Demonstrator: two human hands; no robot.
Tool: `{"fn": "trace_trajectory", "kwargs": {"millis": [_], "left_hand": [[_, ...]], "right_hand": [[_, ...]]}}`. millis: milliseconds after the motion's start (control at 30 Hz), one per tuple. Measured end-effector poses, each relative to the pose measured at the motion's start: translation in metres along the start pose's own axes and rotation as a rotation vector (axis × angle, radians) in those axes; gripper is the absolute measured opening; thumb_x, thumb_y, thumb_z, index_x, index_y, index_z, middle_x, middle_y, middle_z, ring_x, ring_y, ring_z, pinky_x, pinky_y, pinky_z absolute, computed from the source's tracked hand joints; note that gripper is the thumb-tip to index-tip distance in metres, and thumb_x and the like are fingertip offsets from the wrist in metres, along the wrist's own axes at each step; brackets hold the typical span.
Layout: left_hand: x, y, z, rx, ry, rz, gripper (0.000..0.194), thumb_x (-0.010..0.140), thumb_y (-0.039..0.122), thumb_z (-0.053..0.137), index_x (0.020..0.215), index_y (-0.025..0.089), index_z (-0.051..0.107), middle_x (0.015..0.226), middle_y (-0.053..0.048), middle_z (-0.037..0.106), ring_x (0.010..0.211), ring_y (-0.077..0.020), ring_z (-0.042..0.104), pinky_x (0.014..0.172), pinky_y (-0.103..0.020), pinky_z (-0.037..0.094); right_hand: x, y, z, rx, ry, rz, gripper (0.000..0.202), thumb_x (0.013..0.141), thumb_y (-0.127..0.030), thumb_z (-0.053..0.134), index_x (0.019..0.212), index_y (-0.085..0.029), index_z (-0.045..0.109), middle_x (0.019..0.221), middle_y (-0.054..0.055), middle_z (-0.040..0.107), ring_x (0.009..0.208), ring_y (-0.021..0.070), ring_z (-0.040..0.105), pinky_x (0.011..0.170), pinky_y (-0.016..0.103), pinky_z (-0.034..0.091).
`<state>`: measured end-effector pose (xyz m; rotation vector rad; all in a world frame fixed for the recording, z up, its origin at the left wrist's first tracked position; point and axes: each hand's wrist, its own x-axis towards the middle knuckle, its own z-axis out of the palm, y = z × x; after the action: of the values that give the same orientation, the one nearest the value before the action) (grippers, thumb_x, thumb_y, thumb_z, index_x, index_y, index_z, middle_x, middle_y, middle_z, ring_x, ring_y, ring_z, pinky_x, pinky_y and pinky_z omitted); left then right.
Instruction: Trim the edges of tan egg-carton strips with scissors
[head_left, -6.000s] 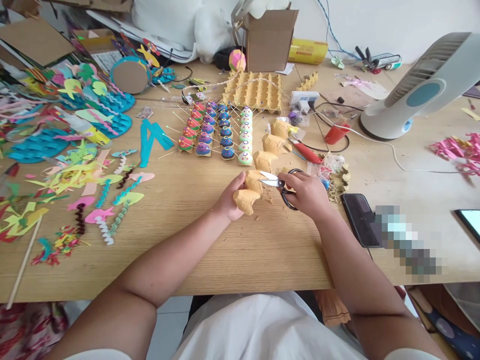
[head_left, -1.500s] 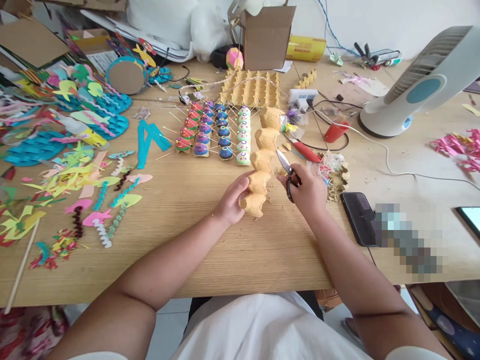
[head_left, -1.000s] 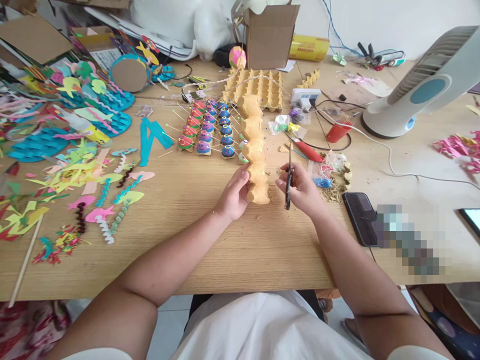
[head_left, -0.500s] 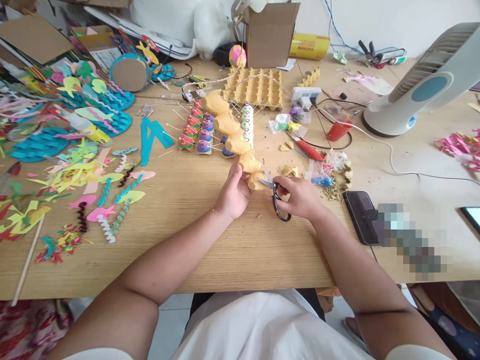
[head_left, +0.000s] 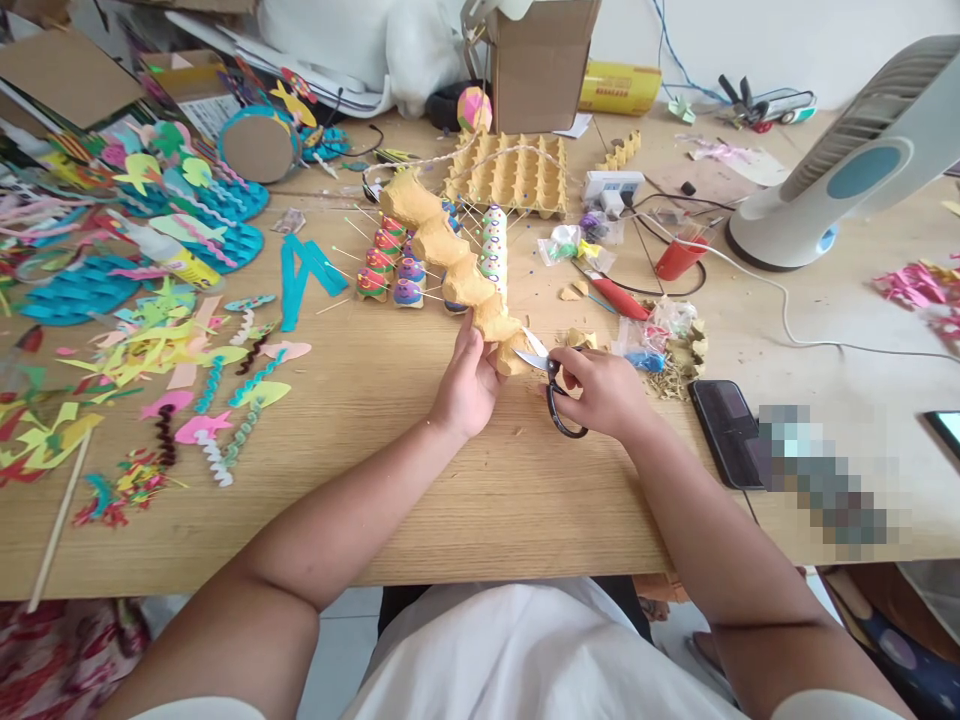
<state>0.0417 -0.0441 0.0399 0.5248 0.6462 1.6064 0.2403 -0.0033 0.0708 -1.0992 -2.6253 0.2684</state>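
My left hand (head_left: pixel 469 388) grips the near end of a yellow egg-carton strip (head_left: pixel 466 280), a row of bumpy cups slanting away to the upper left. My right hand (head_left: pixel 600 390) is closed around the black handles of a pair of scissors (head_left: pixel 555 385). Their parted blades lie at the edge of the nearest cup. Behind the strip stand painted egg-carton caterpillars: a red one (head_left: pixel 373 283), a purple one (head_left: pixel 409 290) and a white dotted one (head_left: pixel 493 245). The strip partly hides a blue one.
An egg tray (head_left: pixel 517 175) lies at the back. Carton scraps (head_left: pixel 667 383), a red cup (head_left: pixel 681 252), a phone (head_left: pixel 726 432) and a white fan (head_left: pixel 832 170) are on the right. Paper cutouts (head_left: pixel 172 340) and blue strips (head_left: pixel 300 280) spread across the left.
The far end of the egg-carton strip has swung left, covering more of the red and purple caterpillars. The scissors and my right hand have shifted very slightly to the right.
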Motion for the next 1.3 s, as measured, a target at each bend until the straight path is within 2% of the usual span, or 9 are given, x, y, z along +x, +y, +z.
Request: {"fn": "trace_trajectory", "kwargs": {"millis": [200, 367, 567, 933, 1033, 1167, 1300], "left_hand": [[-0.003, 0.002, 0.004, 0.004, 0.036, 0.019, 0.051, 0.093, 0.049, 0.069, 0.142, 0.041, 0.059, 0.135, 0.001, 0.07, 0.117, -0.0175, 0.068, 0.082, -0.024, 0.055], [-0.002, 0.002, 0.003, -0.017, -0.001, 0.044, 0.048, 0.094, 0.047, 0.068, 0.14, 0.039, 0.06, 0.133, 0.001, 0.071, 0.117, -0.0165, 0.068, 0.082, -0.024, 0.057], [-0.002, 0.001, 0.002, -0.007, 0.023, 0.033, 0.044, 0.095, 0.047, 0.067, 0.138, 0.04, 0.061, 0.135, 0.002, 0.07, 0.121, -0.0172, 0.067, 0.089, -0.027, 0.057], [-0.003, 0.0, 0.004, 0.041, 0.009, 0.061, 0.05, 0.095, 0.049, 0.066, 0.143, 0.045, 0.056, 0.141, 0.003, 0.066, 0.124, -0.0161, 0.064, 0.091, -0.024, 0.056], [-0.003, -0.001, 0.003, 0.072, 0.014, 0.074, 0.052, 0.094, 0.05, 0.066, 0.145, 0.046, 0.054, 0.145, 0.004, 0.063, 0.124, -0.0159, 0.064, 0.089, -0.024, 0.056], [-0.003, -0.004, -0.001, 0.129, 0.03, 0.107, 0.061, 0.092, 0.053, 0.068, 0.15, 0.049, 0.047, 0.15, 0.002, 0.06, 0.134, -0.0188, 0.059, 0.096, -0.027, 0.055], [-0.003, -0.009, -0.006, 0.205, 0.025, 0.146, 0.066, 0.09, 0.057, 0.069, 0.151, 0.049, 0.044, 0.156, 0.001, 0.054, 0.138, -0.0213, 0.057, 0.102, -0.031, 0.053]], "right_hand": [[-0.001, -0.006, -0.004, -0.078, -0.034, 0.054, 0.037, 0.091, -0.044, 0.057, 0.119, -0.02, 0.065, 0.077, 0.003, 0.069, 0.069, 0.0198, 0.058, 0.061, 0.029, 0.025], [0.0, -0.008, -0.001, -0.112, -0.053, 0.093, 0.038, 0.092, -0.041, 0.055, 0.122, -0.019, 0.064, 0.08, 0.004, 0.072, 0.07, 0.0203, 0.058, 0.06, 0.03, 0.023], [0.001, -0.011, 0.0, -0.185, -0.044, 0.125, 0.035, 0.091, -0.036, 0.055, 0.12, -0.02, 0.065, 0.082, 0.005, 0.074, 0.07, 0.0212, 0.06, 0.059, 0.031, 0.021], [0.001, -0.005, -0.003, -0.252, -0.07, 0.173, 0.03, 0.091, -0.032, 0.055, 0.118, -0.023, 0.067, 0.081, 0.006, 0.075, 0.072, 0.0225, 0.064, 0.059, 0.032, 0.021], [0.002, 0.0, -0.002, -0.204, -0.058, 0.242, 0.029, 0.092, -0.034, 0.054, 0.116, -0.023, 0.068, 0.081, 0.006, 0.075, 0.069, 0.0221, 0.062, 0.059, 0.031, 0.022], [0.004, 0.003, -0.002, 0.021, 0.043, 0.402, 0.03, 0.095, -0.047, 0.053, 0.109, -0.024, 0.067, 0.075, 0.004, 0.07, 0.063, 0.0192, 0.056, 0.059, 0.029, 0.026], [0.003, -0.002, -0.004, 0.215, 0.091, 0.395, 0.032, 0.092, -0.051, 0.057, 0.104, -0.023, 0.063, 0.071, 0.001, 0.064, 0.062, 0.0174, 0.053, 0.058, 0.027, 0.028]]}}
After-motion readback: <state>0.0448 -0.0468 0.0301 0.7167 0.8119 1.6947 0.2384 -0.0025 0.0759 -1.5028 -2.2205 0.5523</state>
